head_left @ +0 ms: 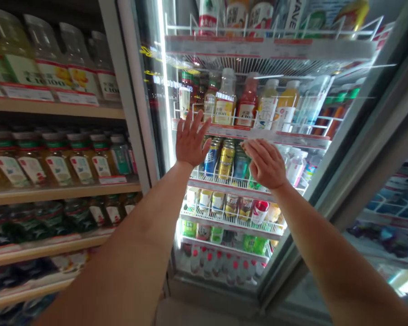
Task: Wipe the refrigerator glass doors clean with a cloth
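My left hand is raised with its fingers spread in front of the lit drinks cooler, apparently against its glass. To its right, my right hand has its fingers pressed together and slightly bent. A small brownish edge shows at its fingertips; what it belongs to is hidden. Behind the glass between my hands are a gold can and a blue can. Above them stand a pale yellow bottle and a red bottle. I cannot tell whether the glass is touched.
At left, wooden shelves hold rows of bottles. The cooler's metal frame rises beside them. Lower cooler racks carry cups, packs and red-capped bottles. Another glass-fronted cooler section stands at right.
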A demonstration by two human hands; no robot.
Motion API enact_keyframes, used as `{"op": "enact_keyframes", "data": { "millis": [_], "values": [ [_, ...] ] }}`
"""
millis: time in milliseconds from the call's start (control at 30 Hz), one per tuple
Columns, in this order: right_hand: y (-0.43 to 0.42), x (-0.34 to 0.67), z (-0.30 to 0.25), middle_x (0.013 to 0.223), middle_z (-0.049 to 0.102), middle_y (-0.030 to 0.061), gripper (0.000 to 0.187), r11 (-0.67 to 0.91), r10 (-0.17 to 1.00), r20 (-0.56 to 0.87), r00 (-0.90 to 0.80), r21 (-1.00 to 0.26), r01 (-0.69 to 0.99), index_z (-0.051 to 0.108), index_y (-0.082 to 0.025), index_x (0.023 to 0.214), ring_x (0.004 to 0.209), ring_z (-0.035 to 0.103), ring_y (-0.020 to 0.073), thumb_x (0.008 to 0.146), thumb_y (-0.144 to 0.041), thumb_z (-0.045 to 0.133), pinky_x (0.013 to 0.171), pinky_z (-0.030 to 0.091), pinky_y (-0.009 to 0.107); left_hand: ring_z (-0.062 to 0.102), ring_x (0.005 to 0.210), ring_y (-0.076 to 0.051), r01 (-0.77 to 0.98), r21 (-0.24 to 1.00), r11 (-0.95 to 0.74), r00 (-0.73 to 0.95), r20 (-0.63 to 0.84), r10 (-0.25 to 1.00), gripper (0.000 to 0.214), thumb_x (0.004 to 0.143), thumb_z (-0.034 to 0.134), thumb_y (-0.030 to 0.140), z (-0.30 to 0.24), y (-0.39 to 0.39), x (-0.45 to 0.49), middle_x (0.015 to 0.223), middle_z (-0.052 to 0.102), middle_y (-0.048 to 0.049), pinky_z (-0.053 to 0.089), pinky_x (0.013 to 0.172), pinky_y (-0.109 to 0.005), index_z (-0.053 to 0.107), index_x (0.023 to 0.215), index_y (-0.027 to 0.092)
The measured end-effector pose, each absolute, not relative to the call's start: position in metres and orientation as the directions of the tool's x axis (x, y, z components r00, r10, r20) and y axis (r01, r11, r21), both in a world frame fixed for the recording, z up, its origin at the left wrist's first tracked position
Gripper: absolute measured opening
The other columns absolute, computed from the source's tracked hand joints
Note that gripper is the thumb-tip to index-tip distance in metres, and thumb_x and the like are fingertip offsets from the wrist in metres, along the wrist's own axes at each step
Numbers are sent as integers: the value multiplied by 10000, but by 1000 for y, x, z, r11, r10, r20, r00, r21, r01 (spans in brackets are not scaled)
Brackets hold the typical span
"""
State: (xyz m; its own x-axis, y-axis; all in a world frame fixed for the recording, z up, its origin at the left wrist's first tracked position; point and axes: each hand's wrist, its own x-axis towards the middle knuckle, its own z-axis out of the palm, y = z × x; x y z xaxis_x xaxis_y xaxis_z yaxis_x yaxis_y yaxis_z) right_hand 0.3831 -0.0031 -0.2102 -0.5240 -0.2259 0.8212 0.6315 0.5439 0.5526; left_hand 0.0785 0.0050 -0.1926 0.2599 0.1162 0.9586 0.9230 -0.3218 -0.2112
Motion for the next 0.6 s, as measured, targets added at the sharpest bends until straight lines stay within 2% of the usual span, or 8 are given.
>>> {"op": "enact_keyframes", "data": {
  "millis": [100,167,300,433,533,600],
  "values": [
    [-1,380,-211,1559,531,170,671,555,-257,916,-309,402,729,405,-172,1624,1441,526,336,963,-109,504,1164,516,527,35,1634,-260,926,-194,-324,249,959,137,662,1100,265,601,-192,5,79,1739,239,-24,44,1340,-545,423,1627,232],
    [0,379,-211,1540,542,179,658,564,-274,923,-270,382,732,431,-159,1607,1438,526,346,956,-103,504,1166,516,543,53,1632,-271,928,-192,-320,247,959,140,654,1096,265,579,-192,5,79,1731,266,-40,40,1335,-548,424,1627,232],
    [-1,381,-212,1434,641,152,616,584,-269,883,-386,468,664,514,-154,1544,1410,555,332,930,-99,524,1181,517,538,82,1630,-285,929,-184,-322,240,960,146,648,1078,297,554,-191,5,80,1716,304,-69,27,1330,-538,441,1619,227],
    [-2,385,-209,1417,667,128,629,561,-266,809,-524,572,599,478,-166,1565,1391,584,308,940,-116,524,1167,541,506,83,1630,-286,925,-186,-332,242,961,137,645,1071,327,543,-191,5,79,1714,308,-75,32,1329,-541,442,1618,220],
    [-2,384,-211,1425,669,123,628,549,-250,791,-558,591,591,469,-170,1579,1395,583,305,956,-122,535,1175,532,504,72,1632,-268,921,-199,-334,252,960,122,638,1076,324,538,-192,5,78,1714,308,-69,45,1331,-533,438,1622,227],
    [-4,380,-217,1445,658,119,632,576,-224,810,-542,559,597,462,-182,1592,1418,564,302,967,-120,537,1198,512,512,65,1633,-269,917,-193,-348,251,959,131,634,1076,341,540,-192,4,77,1718,298,-59,38,1332,-535,431,1627,239]
  ]
}}
